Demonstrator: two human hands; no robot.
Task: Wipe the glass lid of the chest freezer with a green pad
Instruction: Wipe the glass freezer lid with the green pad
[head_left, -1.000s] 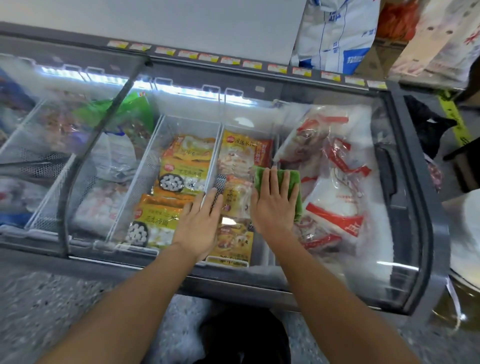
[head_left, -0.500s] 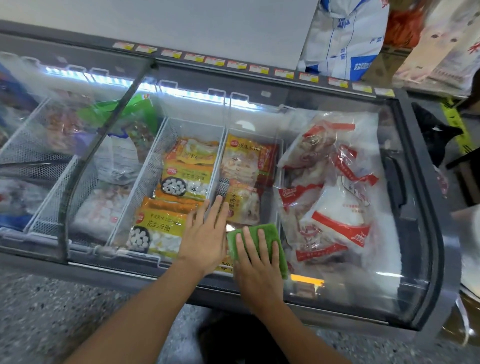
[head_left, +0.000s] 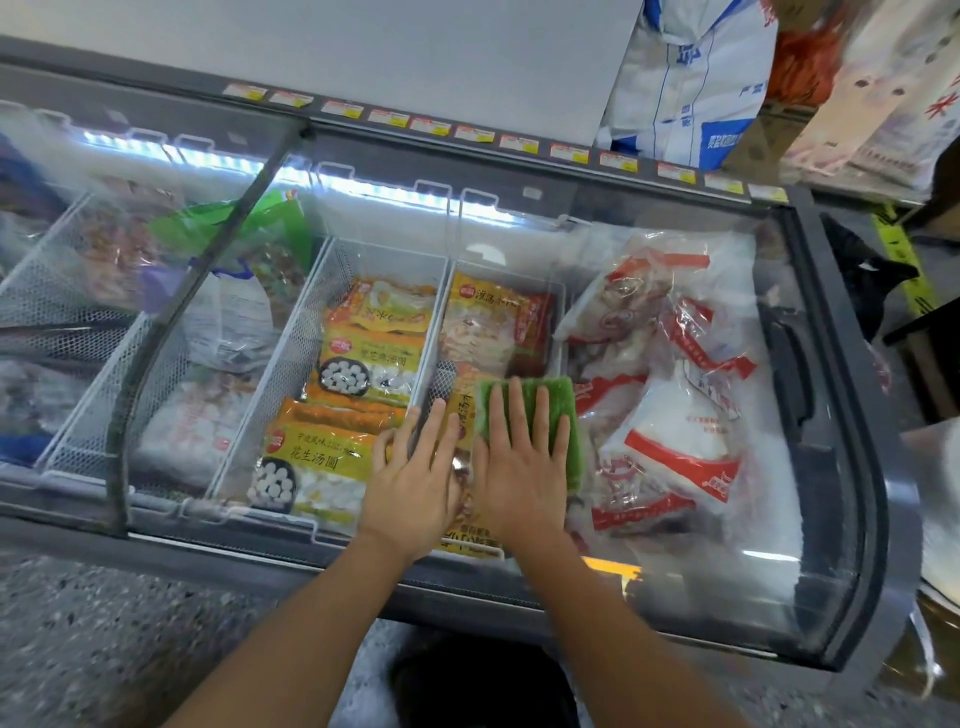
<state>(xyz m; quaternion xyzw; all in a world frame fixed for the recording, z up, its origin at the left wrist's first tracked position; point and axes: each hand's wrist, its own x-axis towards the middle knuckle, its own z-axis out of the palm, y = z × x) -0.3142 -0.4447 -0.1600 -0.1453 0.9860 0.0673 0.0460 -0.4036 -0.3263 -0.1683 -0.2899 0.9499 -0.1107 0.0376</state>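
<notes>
Both hands lie flat on the glass lid (head_left: 810, 571) of the freezer (head_left: 883, 493), just below the middle of the frame. The right hand (head_left: 519, 467) is spread open, palm down, pressing the green pad (head_left: 563, 410) against the glass; the pad shows past the fingertips and along the hand's right side. The left hand (head_left: 415, 483) rests just beside it, fingers extended, holding nothing. Under the glass, yellow packets (head_left: 332, 457) fill wire baskets (head_left: 291, 353), with red-and-white bags (head_left: 675, 441) to the right.
</notes>
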